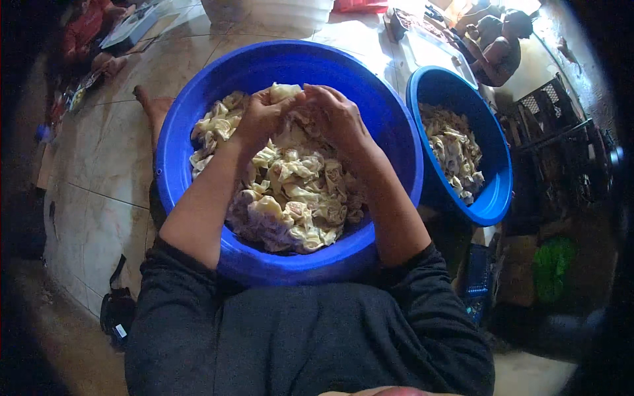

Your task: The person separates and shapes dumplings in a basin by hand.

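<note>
A large round blue plastic tub (pixel 292 270) stands before me, holding a heap of pale yellowish, crumpled pieces (pixel 297 173) that look soft and thin; I cannot tell what they are. Over the far part of the heap, my left hand (pixel 265 111) grips one pale piece (pixel 285 92) between thumb and fingers. Close beside it, my right hand (pixel 339 111) has curled fingers, their tips near the same piece. Whether the right hand holds anything is hidden. Brownish, stringy matter lies below and between my hands.
To the right, a smaller blue tub (pixel 500 198) holds similar pieces. Other people (pixel 500 49) sit at the back right, beside a white tray (pixel 436 54). A white tub (pixel 267 15) is at the back. Dark crates (pixel 550 104) lie right; a black bag (pixel 118 314) lies on the tiled floor at left.
</note>
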{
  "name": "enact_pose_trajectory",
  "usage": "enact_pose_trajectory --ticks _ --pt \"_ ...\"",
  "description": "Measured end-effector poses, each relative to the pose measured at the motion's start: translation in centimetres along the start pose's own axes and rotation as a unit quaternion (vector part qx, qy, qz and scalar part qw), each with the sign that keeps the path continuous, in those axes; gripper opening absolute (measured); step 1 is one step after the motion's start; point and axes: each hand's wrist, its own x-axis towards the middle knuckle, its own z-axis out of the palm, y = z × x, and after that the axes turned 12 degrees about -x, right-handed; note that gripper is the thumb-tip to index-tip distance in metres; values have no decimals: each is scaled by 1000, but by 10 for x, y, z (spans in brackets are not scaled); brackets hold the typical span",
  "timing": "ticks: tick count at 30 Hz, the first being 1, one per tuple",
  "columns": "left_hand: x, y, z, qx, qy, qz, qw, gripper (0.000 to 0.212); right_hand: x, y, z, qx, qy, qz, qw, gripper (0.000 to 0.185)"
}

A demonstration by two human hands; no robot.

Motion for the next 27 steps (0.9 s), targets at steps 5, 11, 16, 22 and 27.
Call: enact_pose_trajectory --ticks 5,11,16,22,27 --pt "0 -2 11 -36 -12 1 999 10 4 1 -9 -44 36 36 998 12" --pt "-1 -2 21 10 -24 73 997 12 8 8 -19 -78 66 35 994 12" --pt "0 -4 3 65 -20 46 997 11 -7 62 -34 -277 110 52 953 10" --pt "12 4 -6 69 155 126 977 29 -43 127 -32 474 -60 378 793 62" --pt "9 -30 3 327 -27 298 896 62 -5 -18 14 617 -144 451 629 79"
